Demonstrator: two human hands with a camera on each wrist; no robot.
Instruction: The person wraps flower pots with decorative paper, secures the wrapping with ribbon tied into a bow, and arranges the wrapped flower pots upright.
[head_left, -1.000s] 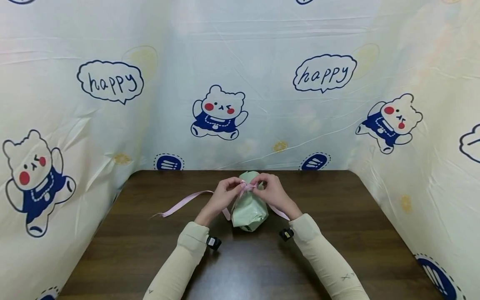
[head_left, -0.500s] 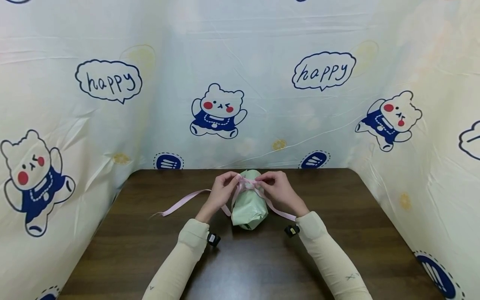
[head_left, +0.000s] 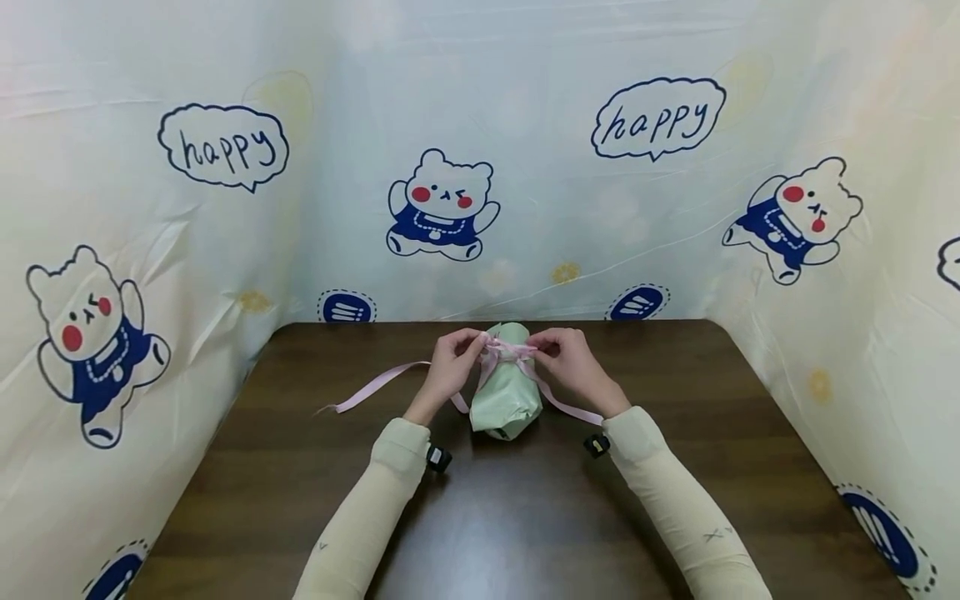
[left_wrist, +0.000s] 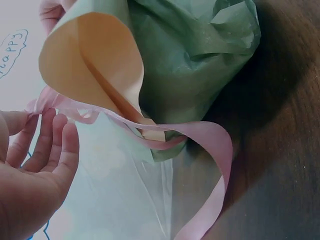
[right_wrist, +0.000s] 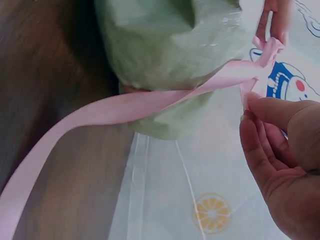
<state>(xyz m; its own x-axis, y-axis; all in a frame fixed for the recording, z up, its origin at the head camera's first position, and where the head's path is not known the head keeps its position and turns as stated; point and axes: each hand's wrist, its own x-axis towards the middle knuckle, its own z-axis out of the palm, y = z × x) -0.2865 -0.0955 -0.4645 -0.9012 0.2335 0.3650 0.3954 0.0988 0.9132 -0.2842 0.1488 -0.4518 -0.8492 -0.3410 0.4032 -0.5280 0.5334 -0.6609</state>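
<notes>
A bundle wrapped in pale green paper [head_left: 504, 402] lies on the table, with a pink ribbon [head_left: 381, 387] tied around it in a bow. My left hand [head_left: 452, 367] pinches the bow's left loop between thumb and fingers. On the other side, my right hand [head_left: 576, 365] pinches the right loop. The left wrist view shows the paper's open, peach-lined end [left_wrist: 107, 55] close to the left hand [left_wrist: 42, 160]. One ribbon tail trails left over the table; another runs under the right wrist, and the right wrist view shows it passing along the green paper [right_wrist: 170, 45].
The dark wooden table [head_left: 480, 525] spreads around the bundle. A pale curtain [head_left: 525, 100] printed with bears and "happy" bubbles hangs along its back and sides. Small black cameras [head_left: 438, 457] sit at both wrists.
Both hands were together at the knot a second ago. They have drawn apart, the right hand moving right, and the bow's loops are spread wider. The head view has tilted slightly down.
</notes>
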